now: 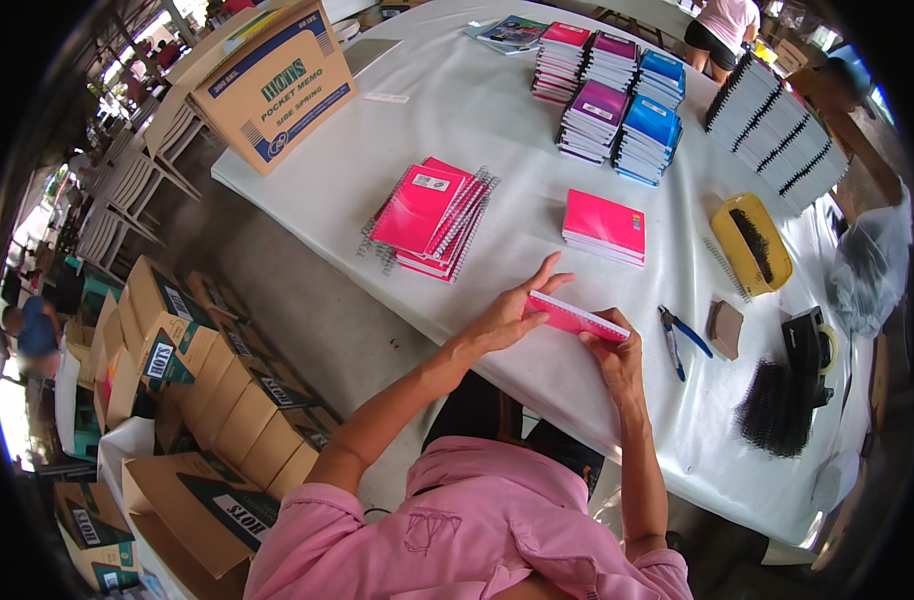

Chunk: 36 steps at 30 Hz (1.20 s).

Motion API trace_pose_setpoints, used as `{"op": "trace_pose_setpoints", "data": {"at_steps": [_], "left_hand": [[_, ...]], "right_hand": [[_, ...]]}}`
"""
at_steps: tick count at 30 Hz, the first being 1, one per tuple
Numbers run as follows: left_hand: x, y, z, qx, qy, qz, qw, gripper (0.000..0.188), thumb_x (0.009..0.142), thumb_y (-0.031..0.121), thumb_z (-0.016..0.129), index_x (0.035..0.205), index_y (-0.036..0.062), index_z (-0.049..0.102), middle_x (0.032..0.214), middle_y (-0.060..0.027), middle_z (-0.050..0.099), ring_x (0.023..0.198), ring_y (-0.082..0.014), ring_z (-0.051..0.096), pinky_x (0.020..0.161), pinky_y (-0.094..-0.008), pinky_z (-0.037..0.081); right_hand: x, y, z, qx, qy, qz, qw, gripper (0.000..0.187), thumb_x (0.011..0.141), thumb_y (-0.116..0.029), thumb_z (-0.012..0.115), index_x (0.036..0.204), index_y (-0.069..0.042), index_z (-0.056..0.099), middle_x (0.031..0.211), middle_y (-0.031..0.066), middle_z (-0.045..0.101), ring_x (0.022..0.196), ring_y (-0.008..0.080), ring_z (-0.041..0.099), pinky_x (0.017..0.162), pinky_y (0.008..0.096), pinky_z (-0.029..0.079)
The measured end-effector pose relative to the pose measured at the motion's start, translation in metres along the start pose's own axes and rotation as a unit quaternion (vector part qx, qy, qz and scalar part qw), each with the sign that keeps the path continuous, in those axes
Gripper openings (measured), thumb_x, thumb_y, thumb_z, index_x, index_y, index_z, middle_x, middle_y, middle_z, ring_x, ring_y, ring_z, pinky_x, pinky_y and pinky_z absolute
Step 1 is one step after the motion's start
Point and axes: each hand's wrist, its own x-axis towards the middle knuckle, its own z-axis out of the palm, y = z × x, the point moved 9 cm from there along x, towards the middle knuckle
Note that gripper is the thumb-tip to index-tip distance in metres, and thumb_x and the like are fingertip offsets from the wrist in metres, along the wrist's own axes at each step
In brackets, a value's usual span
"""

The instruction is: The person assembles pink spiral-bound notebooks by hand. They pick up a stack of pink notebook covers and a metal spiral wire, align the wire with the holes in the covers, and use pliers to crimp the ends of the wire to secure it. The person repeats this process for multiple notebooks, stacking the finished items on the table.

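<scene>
A small pink notebook (575,317) is held between my two hands above the table's near edge, its white hole-punched side turned up. My left hand (505,318) grips its left end with the thumb in front, index finger raised. At the other end, my right hand (619,360) pinches the corner. Just beyond lies a neat stack of pink notebooks (605,225) with no coils showing. To its left is a loose pile of wire-bound pink notebooks (422,212), coils sticking out on both sides.
Stacks of pink, purple and blue notebooks (617,130) stand farther back. On the right are blue-handled pliers (685,340), a brown block (725,326), a yellow tub (745,245) of black coils, more coils (775,408) and a tape dispenser (805,345). Cardboard boxes (222,385) fill the floor at left.
</scene>
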Motion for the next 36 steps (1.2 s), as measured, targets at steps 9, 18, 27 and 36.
{"op": "trace_pose_setpoints", "data": {"at_steps": [9,18,27,36], "left_hand": [[0.032,0.038,0.071,0.624,-0.088,0.112,0.768,0.067,0.093,0.029,0.058,0.15,0.0091,0.03,0.145,-0.0138,0.046,0.133,-0.0466,0.038,0.113,-0.0579,0.024],[0.033,0.053,0.074,0.583,-0.108,0.152,0.791,0.06,0.082,0.001,0.051,0.14,0.0163,0.049,0.129,-0.0099,0.062,0.11,-0.038,0.06,0.1,-0.0564,0.042],[0.032,0.055,0.064,0.539,-0.139,0.07,0.828,0.045,0.091,0.02,0.059,0.135,0.0192,0.055,0.086,-0.0173,0.071,0.075,-0.0364,0.069,0.069,-0.0468,0.054],[0.035,0.054,0.058,0.541,-0.122,0.057,0.83,0.046,0.092,0.027,0.06,0.136,0.0156,0.054,0.075,-0.0174,0.069,0.07,-0.0354,0.068,0.067,-0.0453,0.054]], "right_hand": [[0.003,-0.001,-0.001,0.023,-0.026,-0.035,0.999,0.025,0.083,0.002,0.068,0.107,-0.002,0.062,0.098,0.0019,0.064,0.09,0.01,0.058,0.082,0.0259,0.047],[-0.038,-0.009,-0.307,-0.681,0.396,0.055,0.613,0.039,0.088,-0.031,0.067,0.119,-0.01,0.058,0.123,0.0163,0.058,0.112,0.0342,0.055,0.083,0.0477,0.049],[-0.035,0.071,-0.393,-0.718,0.325,0.001,0.616,0.024,0.085,-0.008,0.058,0.108,-0.008,0.06,0.095,0.0123,0.068,0.092,0.0333,0.063,0.081,0.0453,0.048],[-0.031,0.02,-0.39,-0.484,0.332,-0.042,0.808,0.029,0.084,0.006,0.055,0.11,-0.003,0.061,0.075,0.0104,0.06,0.068,0.0211,0.06,0.065,0.033,0.048]]}}
